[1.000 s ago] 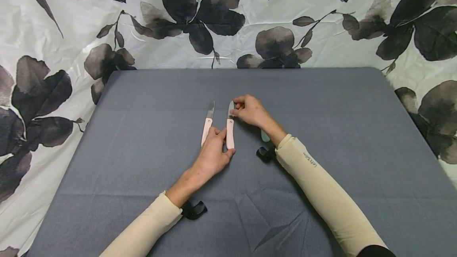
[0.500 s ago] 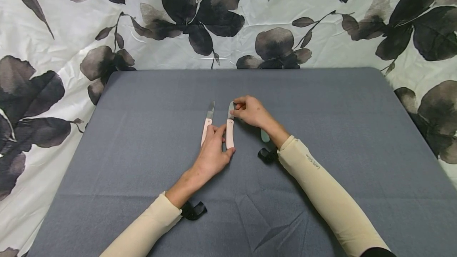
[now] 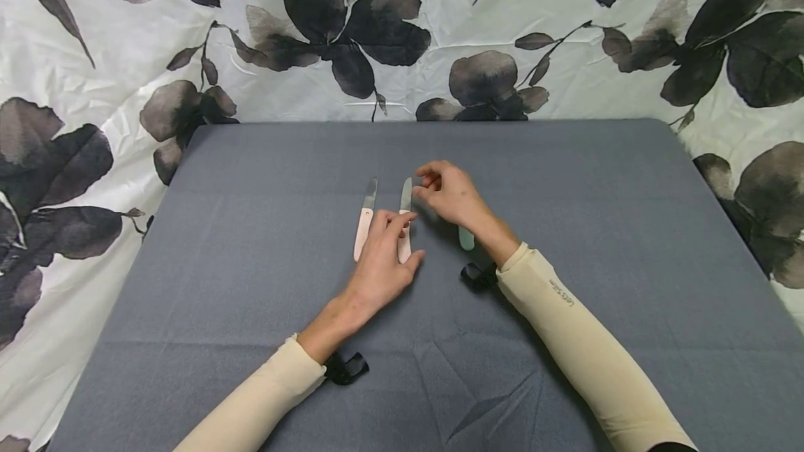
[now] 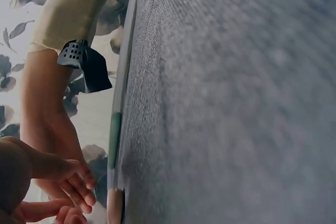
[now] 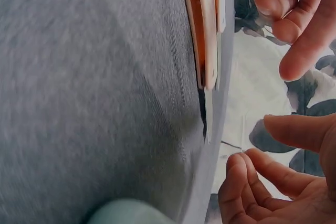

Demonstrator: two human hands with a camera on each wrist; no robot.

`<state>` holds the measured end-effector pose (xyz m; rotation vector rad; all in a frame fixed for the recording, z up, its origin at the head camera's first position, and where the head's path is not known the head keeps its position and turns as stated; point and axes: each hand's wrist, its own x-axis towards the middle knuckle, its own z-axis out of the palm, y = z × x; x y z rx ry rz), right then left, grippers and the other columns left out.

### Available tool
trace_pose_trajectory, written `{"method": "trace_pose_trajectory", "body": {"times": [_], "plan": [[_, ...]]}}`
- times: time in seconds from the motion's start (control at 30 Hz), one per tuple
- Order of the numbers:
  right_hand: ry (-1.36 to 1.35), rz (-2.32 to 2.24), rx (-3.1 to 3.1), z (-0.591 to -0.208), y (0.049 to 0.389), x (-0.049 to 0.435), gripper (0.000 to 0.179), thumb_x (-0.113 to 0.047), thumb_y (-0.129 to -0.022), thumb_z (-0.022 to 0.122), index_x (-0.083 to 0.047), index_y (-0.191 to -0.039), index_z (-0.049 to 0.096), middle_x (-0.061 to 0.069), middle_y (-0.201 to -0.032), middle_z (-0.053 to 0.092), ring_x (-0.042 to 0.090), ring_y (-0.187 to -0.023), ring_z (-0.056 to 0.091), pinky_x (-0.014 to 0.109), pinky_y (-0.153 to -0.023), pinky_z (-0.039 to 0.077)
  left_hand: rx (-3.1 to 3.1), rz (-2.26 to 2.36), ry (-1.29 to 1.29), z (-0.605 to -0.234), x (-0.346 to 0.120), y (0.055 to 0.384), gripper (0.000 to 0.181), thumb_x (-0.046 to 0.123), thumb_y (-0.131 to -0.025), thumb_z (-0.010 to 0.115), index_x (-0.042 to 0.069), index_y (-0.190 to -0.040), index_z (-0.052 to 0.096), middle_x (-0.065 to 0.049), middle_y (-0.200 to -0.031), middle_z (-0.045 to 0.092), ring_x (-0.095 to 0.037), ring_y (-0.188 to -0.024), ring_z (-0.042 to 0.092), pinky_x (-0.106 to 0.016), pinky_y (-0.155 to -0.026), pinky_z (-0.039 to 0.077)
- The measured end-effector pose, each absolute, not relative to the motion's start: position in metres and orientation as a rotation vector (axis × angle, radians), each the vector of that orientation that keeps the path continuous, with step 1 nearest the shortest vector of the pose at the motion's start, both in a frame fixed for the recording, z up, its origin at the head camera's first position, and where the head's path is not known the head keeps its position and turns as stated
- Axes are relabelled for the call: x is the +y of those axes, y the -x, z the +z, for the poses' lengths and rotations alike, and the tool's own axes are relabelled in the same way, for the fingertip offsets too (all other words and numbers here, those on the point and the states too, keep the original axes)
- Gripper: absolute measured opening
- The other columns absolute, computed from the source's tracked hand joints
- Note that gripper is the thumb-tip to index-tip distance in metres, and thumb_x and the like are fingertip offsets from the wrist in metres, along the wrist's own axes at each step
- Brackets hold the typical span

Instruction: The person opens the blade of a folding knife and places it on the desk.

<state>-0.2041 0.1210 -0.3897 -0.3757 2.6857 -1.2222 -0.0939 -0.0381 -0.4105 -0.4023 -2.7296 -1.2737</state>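
Note:
Two knives with pale pink handles lie side by side on the grey cloth, blades pointing away. My left hand [image 3: 384, 257] hovers over the handle of the right-hand knife [image 3: 406, 194], fingers loosely bent and apart from it in the right wrist view. The left-hand knife [image 3: 363, 229] lies just beyond its fingers. Close to the right-hand knife's blade tip, my right hand [image 3: 449, 194] is raised, fingers loosely curved and holding nothing. A mint-green handle [image 3: 466, 238] shows below the right wrist; the rest of that object is hidden by the hand.
A grey cloth-covered table [image 3: 251, 284] spreads around the knives, with creases near its front. Behind it hangs a white sheet [image 3: 402, 82] with dark flowers. Each wrist carries a black strap mount [image 3: 347, 370].
My right hand has let go of the right-hand knife's blade and drawn slightly away to the right. My left hand has lifted and shifted a little over that knife's handle.

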Motion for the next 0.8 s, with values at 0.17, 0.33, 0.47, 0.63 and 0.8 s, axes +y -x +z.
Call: {"method": "trace_pose_trajectory", "body": {"times": [0.17, 0.33, 0.47, 0.63, 0.8], "plan": [[0.348, -1.222, 2.691, -0.389, 0.204, 0.128, 0.037, -0.019, -0.102, 0.067, -0.001, -0.134, 0.065, 0.018, -0.120, 0.064, 0.032, -0.105, 0.063, 0.044, -0.087, 0.053, -2.761, -1.301, 0.435, -0.409, -0.030, 0.095, 0.057, 0.002, -0.090, 0.079, 0.000, -0.143, 0.057, -0.016, -0.120, 0.053, -0.028, -0.103, 0.058, -0.042, -0.093, 0.052], [0.341, -1.188, 2.708, -0.391, 0.206, 0.135, 0.035, -0.019, -0.102, 0.066, -0.001, -0.133, 0.066, 0.019, -0.121, 0.062, 0.033, -0.106, 0.061, 0.045, -0.089, 0.052, -2.787, -1.285, 0.447, -0.408, -0.025, 0.096, 0.056, 0.003, -0.091, 0.078, 0.001, -0.143, 0.057, -0.016, -0.119, 0.054, -0.029, -0.103, 0.059, -0.043, -0.093, 0.053], [0.329, -1.161, 2.726, -0.393, 0.207, 0.140, 0.035, -0.019, -0.102, 0.067, 0.000, -0.132, 0.066, 0.020, -0.122, 0.061, 0.034, -0.107, 0.060, 0.046, -0.091, 0.052, -2.795, -1.288, 0.471, -0.409, -0.021, 0.096, 0.055, 0.003, -0.091, 0.077, -0.001, -0.142, 0.057, -0.017, -0.120, 0.055, -0.029, -0.103, 0.059, -0.044, -0.093, 0.054], [0.300, -1.116, 2.726, -0.395, 0.208, 0.147, 0.035, -0.018, -0.102, 0.066, 0.000, -0.132, 0.066, 0.021, -0.124, 0.060, 0.035, -0.109, 0.059, 0.048, -0.092, 0.052, -2.830, -1.251, 0.502, -0.411, -0.017, 0.096, 0.055, 0.005, -0.091, 0.077, -0.002, -0.142, 0.056, -0.017, -0.120, 0.056, -0.028, -0.104, 0.060, -0.044, -0.096, 0.054], [0.296, -1.068, 2.743, -0.397, 0.210, 0.152, 0.034, -0.013, -0.100, 0.066, 0.001, -0.132, 0.066, 0.023, -0.125, 0.059, 0.037, -0.112, 0.059, 0.049, -0.098, 0.051, -2.859, -1.250, 0.515, -0.412, -0.013, 0.095, 0.056, 0.005, -0.092, 0.077, -0.002, -0.143, 0.055, -0.017, -0.124, 0.057, -0.028, -0.108, 0.061, -0.044, -0.098, 0.054]]}}
